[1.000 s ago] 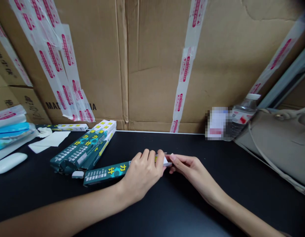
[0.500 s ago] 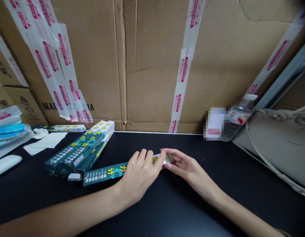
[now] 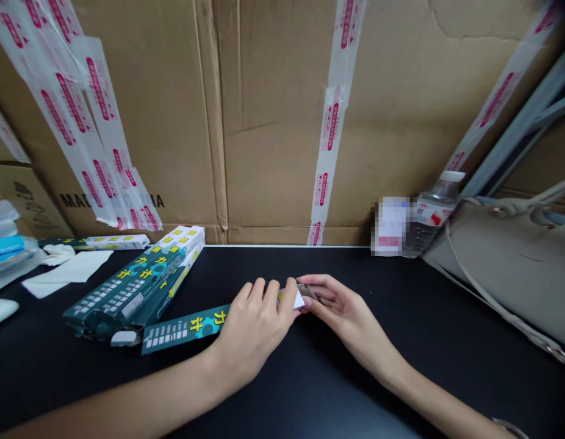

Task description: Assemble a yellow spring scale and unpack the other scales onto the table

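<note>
A long, narrow green and white carton (image 3: 186,329) with yellow characters lies slantwise on the black table. My left hand (image 3: 259,323) is closed over its middle and hides much of it. At the carton's right end, a white flap (image 3: 299,299) shows beside my left fingertips. My right hand (image 3: 335,302) pinches this end between thumb and fingers, where a greyish-brown part of the end shows. Whether anything sits inside the carton is hidden. Left of my hands, several similar cartons (image 3: 131,280) lie side by side in a pile.
Behind the black table (image 3: 310,396) stands a large taped cardboard box (image 3: 273,122). A plastic bottle (image 3: 433,213) and a beige handbag (image 3: 515,262) are at the right. White paper (image 3: 67,274) and a white rounded object (image 3: 1,311) lie at the left.
The view has shifted slightly to the right, so the surroundings appear further left. Both hands stay at the carton's end, and the white flap there now looks more triangular.
</note>
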A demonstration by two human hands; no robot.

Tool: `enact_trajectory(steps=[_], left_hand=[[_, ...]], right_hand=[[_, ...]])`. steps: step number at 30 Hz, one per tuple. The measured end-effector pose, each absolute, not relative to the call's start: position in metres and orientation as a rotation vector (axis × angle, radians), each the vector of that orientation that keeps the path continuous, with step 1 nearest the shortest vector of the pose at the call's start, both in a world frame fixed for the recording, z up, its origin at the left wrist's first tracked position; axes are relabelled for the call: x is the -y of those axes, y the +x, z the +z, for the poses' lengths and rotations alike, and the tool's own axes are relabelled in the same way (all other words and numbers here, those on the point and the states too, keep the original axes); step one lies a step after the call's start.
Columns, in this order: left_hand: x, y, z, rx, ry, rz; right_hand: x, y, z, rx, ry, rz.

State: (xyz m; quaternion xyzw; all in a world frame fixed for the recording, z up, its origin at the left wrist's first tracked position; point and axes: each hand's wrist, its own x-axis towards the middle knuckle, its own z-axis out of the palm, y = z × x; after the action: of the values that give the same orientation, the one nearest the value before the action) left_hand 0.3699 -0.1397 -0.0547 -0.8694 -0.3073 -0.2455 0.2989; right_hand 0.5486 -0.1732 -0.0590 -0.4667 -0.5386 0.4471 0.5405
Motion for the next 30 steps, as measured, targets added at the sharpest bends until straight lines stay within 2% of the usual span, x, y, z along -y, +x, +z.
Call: enact_trajectory(steps=[14, 30], left_hand=[[0.1390, 0.3698, -0.0556, 0.857, -2.336, -0.635], [0.1390, 0.3694, -0.0542, 0.799, -2.330, -0.670]], right_hand=[[0.1829, 0.5473, -0.0600, 1.451, -1.227, 0.948], [0.1780, 0.5466, -0.0581, 1.111, -1.194, 1.240]])
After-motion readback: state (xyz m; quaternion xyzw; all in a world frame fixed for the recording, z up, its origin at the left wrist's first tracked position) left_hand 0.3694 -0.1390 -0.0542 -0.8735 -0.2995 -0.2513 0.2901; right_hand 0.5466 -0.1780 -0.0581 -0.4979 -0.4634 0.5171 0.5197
